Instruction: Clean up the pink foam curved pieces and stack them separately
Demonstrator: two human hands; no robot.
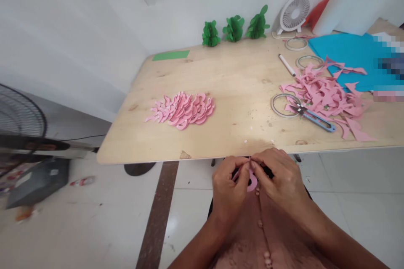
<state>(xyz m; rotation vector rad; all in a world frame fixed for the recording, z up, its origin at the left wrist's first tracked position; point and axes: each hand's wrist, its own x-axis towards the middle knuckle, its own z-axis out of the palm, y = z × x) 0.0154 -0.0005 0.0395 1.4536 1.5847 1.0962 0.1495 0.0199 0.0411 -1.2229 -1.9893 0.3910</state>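
Observation:
Just off the table's front edge, my left hand (232, 176) and my right hand (277, 173) meet with fingertips pinched together. Between them is a curved pink paper piece (252, 184), its rounded lower end hanging below the thumbs. Both hands grip its upper part, which the fingers mostly cover. On the table ahead to the left lies a pile of similar curved pink paper pieces (186, 110). To the right, blue-handled thread snips (317, 118) rest across a roll of tape (285, 106), beside a heap of pink paper scraps (328, 92).
Three green paper shapes (233, 28) stand against the wall. A small white fan (294, 13), a white pen (286, 64), more tape rolls (309, 62) and blue sheets (350, 56) are at the right. A green strip (171, 55) lies back left. A large fan (22, 122) stands left.

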